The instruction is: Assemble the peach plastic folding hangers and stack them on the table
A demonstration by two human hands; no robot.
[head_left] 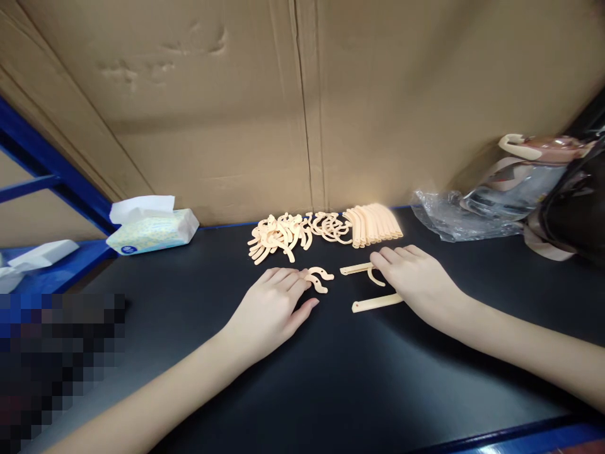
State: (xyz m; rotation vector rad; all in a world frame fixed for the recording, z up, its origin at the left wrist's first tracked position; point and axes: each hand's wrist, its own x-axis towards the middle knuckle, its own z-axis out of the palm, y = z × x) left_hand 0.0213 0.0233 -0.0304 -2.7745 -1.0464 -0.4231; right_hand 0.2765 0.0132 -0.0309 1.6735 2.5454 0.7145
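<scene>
Two curved pieces (323,273), one apparent logo (127,250)

Soft light puts small glints on the clear plastic bag (447,217) at right and a diffuse shadow below the right hand (413,280), with edges stretched and the lower left pixelated.

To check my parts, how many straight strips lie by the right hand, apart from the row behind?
2: the farther strip and the nearer strip, both sticking out left from the right hand, which covers their other ends and may hide more.
</scene>
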